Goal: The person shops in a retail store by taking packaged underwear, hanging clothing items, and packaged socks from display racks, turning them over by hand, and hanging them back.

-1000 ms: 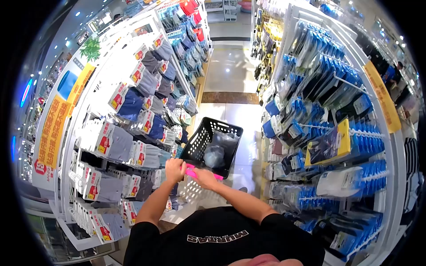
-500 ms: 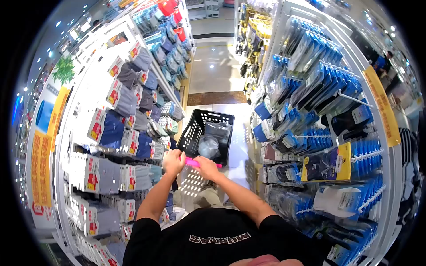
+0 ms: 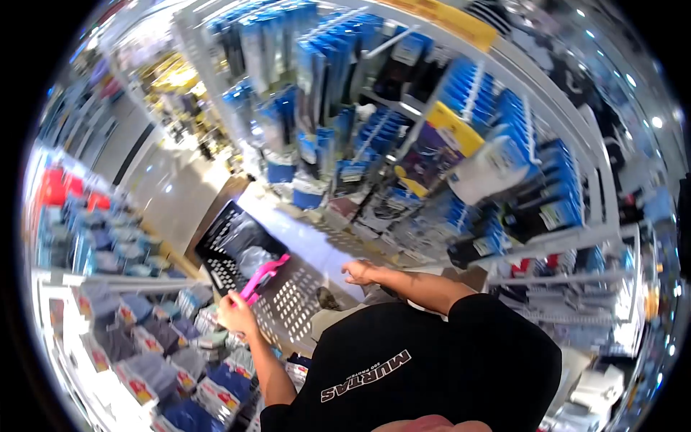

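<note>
My left hand (image 3: 236, 315) is closed around the near end of the pink handle (image 3: 265, 276) of a black perforated shopping basket (image 3: 216, 232). In the basket lie a dark item in clear plastic (image 3: 243, 232) and a grey bundle in clear plastic (image 3: 255, 261). My right hand (image 3: 358, 272) is off the handle, over the floor to the right of the basket. Nothing shows in it, and its fingers are loosely bent and a little apart. Nearest to it is the rack of packaged goods on blue cards (image 3: 381, 133).
A yellow-and-purple package (image 3: 432, 150) and a white packaged item (image 3: 489, 171) hang on this rack. Opposite, at lower left, folded grey and blue garments (image 3: 180, 367) fill a shelf. Between the racks runs a tiled aisle floor (image 3: 169, 189). A yellow sign strip (image 3: 446, 20) tops the rack.
My right hand has let go of the pink handle and moved away to the right. The left hand still grips it. My view has swung right towards the rack of blue-carded goods.
</note>
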`<action>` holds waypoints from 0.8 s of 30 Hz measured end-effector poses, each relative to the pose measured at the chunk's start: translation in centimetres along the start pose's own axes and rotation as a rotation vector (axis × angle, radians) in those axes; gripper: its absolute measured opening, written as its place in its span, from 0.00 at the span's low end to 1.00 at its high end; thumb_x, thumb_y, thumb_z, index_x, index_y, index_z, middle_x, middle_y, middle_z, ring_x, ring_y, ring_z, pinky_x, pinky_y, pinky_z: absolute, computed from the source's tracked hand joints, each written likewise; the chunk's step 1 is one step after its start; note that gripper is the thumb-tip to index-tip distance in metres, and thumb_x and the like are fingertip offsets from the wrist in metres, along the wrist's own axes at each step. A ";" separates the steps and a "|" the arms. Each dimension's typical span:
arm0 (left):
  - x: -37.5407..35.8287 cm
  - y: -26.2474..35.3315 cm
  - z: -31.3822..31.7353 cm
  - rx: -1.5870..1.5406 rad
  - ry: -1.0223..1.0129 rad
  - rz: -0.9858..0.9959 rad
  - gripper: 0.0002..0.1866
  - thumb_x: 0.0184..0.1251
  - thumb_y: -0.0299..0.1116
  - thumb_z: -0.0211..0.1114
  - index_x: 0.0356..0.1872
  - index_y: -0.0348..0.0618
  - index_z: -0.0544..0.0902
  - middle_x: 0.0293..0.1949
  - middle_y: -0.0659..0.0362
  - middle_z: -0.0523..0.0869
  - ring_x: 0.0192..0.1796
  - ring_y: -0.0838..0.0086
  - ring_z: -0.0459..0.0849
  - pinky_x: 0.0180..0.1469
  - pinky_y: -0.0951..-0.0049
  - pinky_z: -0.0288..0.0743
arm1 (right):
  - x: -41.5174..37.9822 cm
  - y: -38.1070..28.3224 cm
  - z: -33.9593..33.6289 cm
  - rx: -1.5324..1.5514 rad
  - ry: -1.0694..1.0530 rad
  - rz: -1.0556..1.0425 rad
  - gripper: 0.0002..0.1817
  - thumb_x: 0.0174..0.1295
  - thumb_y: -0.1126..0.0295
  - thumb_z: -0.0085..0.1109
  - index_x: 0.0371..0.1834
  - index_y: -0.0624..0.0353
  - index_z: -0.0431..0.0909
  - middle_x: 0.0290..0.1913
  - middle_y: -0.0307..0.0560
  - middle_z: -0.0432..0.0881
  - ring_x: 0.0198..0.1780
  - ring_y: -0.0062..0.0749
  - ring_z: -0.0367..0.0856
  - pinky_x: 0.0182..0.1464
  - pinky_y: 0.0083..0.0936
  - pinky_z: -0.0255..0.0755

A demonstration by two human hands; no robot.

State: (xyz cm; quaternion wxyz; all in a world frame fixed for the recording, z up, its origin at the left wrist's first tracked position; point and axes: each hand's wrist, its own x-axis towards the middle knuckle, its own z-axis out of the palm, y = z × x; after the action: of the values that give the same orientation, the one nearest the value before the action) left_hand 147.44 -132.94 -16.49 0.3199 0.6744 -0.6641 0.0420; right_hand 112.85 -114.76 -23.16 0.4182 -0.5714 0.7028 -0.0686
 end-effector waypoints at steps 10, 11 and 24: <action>5.0 -0.7 1.9 -0.063 -0.149 0.038 0.19 0.68 0.48 0.60 0.32 0.41 0.86 0.26 0.48 0.84 0.32 0.50 0.81 0.37 0.50 0.69 | -19.8 5.4 -1.6 0.558 0.933 0.358 0.14 0.64 0.68 0.62 0.50 0.62 0.81 0.40 0.41 0.86 0.37 0.22 0.81 0.41 0.24 0.75; 5.2 -0.8 1.8 -0.067 -0.167 0.042 0.19 0.69 0.47 0.59 0.33 0.40 0.85 0.27 0.47 0.84 0.33 0.50 0.80 0.37 0.50 0.69 | -21.3 5.7 -2.5 0.527 1.085 0.503 0.13 0.63 0.68 0.63 0.48 0.62 0.82 0.41 0.43 0.87 0.38 0.24 0.81 0.42 0.27 0.75; 2.6 17.1 0.3 -1.076 -0.661 0.129 0.06 0.63 0.20 0.53 0.32 0.35 0.80 0.35 0.56 0.83 0.40 0.74 0.80 0.44 0.73 0.73 | -35.2 5.2 -17.1 0.600 2.229 0.187 0.26 0.63 0.71 0.67 0.61 0.63 0.68 0.55 0.46 0.76 0.54 0.28 0.76 0.58 0.23 0.70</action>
State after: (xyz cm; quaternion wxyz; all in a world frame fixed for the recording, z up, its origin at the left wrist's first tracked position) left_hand 131.88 -133.84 -9.08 0.3890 0.3552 -0.6952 -0.4890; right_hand 97.45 -89.22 2.79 -0.3113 -0.0175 0.6766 -0.6670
